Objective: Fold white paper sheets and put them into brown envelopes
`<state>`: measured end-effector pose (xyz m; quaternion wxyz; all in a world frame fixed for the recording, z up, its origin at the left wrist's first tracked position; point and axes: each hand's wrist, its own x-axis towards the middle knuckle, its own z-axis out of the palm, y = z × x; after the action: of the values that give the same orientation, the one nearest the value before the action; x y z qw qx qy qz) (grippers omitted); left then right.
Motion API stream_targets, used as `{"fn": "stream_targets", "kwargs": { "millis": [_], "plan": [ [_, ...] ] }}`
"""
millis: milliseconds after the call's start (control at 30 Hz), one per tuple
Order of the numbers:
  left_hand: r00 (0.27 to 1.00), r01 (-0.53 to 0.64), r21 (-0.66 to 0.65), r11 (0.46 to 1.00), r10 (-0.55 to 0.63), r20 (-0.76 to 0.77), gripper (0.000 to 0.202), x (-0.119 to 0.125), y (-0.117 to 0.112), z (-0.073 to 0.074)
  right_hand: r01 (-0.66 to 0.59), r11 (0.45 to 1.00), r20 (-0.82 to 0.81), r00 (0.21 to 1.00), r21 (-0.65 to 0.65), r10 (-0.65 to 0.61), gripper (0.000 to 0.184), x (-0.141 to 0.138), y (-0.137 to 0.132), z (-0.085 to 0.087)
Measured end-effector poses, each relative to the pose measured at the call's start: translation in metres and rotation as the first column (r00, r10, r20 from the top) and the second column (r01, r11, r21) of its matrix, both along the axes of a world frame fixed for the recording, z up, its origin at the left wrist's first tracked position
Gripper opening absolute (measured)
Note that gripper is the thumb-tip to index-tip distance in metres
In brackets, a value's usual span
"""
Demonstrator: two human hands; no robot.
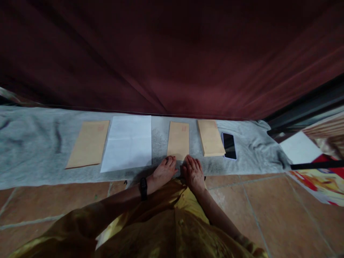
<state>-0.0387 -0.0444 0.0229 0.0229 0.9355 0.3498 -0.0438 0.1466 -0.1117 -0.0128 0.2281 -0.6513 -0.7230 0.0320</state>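
Observation:
A brown paper envelope (pixel 178 139) with a small reddish mark lies lengthwise in front of me on a grey cloth. My left hand (pixel 164 170), a dark band on its wrist, has curled fingers closed at the envelope's near left corner. At the near right corner rests my right hand (pixel 194 174), its fingers stretched out and touching the edge. The envelope's near end is partly hidden by both hands. To the right sits a thick stack of brown envelopes (pixel 211 138). White paper sheets (pixel 128 141) lie to the left, and beyond them is another brown envelope (pixel 90 144).
A phone (pixel 229 146) lies right of the stack on the grey cloth (pixel 252 150). Dark red fabric (pixel 172 64) rises behind the cloth. Tiled floor (pixel 274 204) shows below, with a colourful printed bag (pixel 319 181) and a white sheet (pixel 301 148) at far right.

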Motion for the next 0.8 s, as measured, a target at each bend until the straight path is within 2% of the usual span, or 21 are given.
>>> {"fn": "stream_targets", "kwargs": {
  "millis": [233,367,500,600,700,800],
  "plan": [
    [0.996,-0.020,0.002,1.000,0.020,0.088,0.049,-0.006,0.004,-0.011,-0.082,0.995,0.026,0.996,-0.050,0.084,0.054,-0.016,0.013,-0.004],
    [0.994,-0.018,0.027,0.999,0.014,0.112,0.048,-0.012,0.007,-0.014,-0.048,0.998,0.012,0.999,-0.042,0.049,0.052,-0.016,0.010,-0.003],
    [0.990,-0.044,0.080,0.996,0.032,0.136,0.046,-0.024,0.009,-0.019,-0.004,1.000,0.001,1.000,-0.031,0.004,0.051,-0.008,0.002,0.005],
    [0.983,-0.082,0.109,0.991,0.063,0.172,0.045,-0.031,0.012,-0.023,0.072,0.997,-0.021,0.997,-0.034,-0.073,0.045,-0.006,0.003,0.011],
    [0.973,-0.125,0.110,0.986,0.100,0.207,0.044,-0.032,0.014,-0.022,0.228,0.971,-0.056,0.971,-0.076,-0.232,0.035,-0.007,0.016,0.012],
    [0.975,-0.131,0.125,0.983,0.105,0.195,0.042,-0.030,0.015,-0.019,0.329,0.934,-0.194,0.916,-0.139,-0.351,0.021,-0.007,0.036,0.007]
  ]
}}
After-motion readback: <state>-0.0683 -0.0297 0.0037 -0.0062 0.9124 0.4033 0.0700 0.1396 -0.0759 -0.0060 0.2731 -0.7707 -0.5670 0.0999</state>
